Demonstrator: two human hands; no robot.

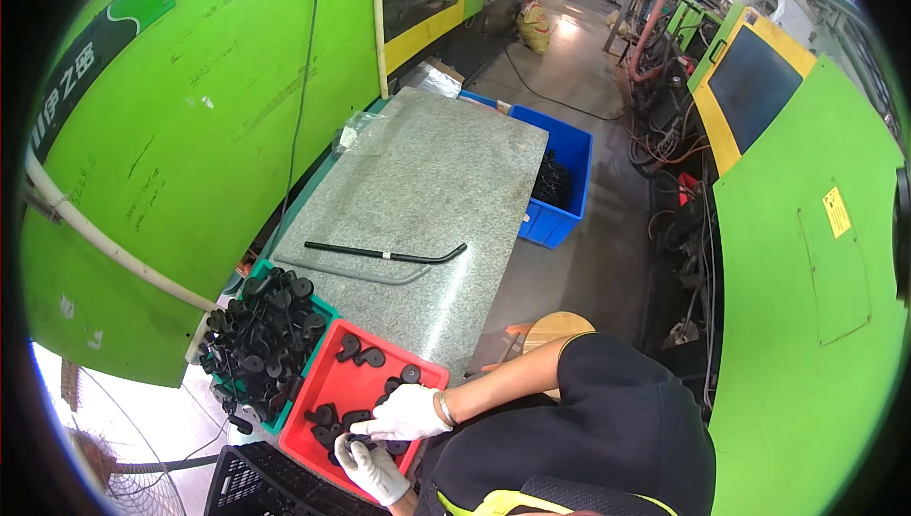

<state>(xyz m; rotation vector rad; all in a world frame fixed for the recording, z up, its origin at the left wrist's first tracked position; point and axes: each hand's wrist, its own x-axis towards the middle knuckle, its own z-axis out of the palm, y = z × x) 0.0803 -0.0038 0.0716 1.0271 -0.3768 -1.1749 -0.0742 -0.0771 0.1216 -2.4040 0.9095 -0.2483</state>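
Both my hands wear white gloves and meet over the front of a red tray (323,383). Between their fingertips is a small black plastic part (361,441), partly covered by the gloves. My left hand (373,474) is closed around its near side, while the fingers of my right hand (410,412) press on it from the right. Several loose black plastic parts (371,356) with round heads lie in the red tray. To its left, a green crate (325,309) is heaped with similar black pieces (270,336).
On the grey speckled table (427,169) lies a black bent rod (380,255). A blue bin (555,222) with black pieces stands beyond its right edge. A black crate (270,487) is at lower left, a wooden stool (560,328) at right. Green machines (209,70) flank the aisle.
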